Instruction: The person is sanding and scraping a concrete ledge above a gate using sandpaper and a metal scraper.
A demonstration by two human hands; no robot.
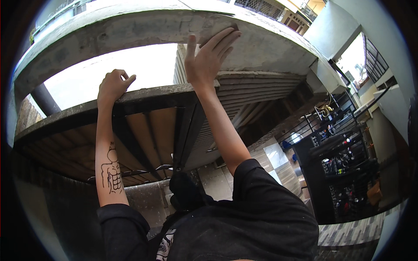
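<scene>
My left hand (114,87) rests on the top rail (150,92) of a dark metal gate, its fingers curled over the edge. Brown panels (159,126) fill the gate's frame below it. Higher up, my right hand (208,58) lies against the side of a grey, patchy concrete beam (148,32), fingers long and close together, thumb apart. Under those fingers a flat brown piece (235,27), perhaps sandpaper, is pressed to the concrete; most of it is hidden by the hand.
Ridged grey slabs (261,89) run beneath the beam on the right. A black rack (344,174) crowded with small items stands lower right, near a tiled floor (215,180). A pale pillar (333,30) rises at the upper right. Beyond the gate, the ground is brightly lit.
</scene>
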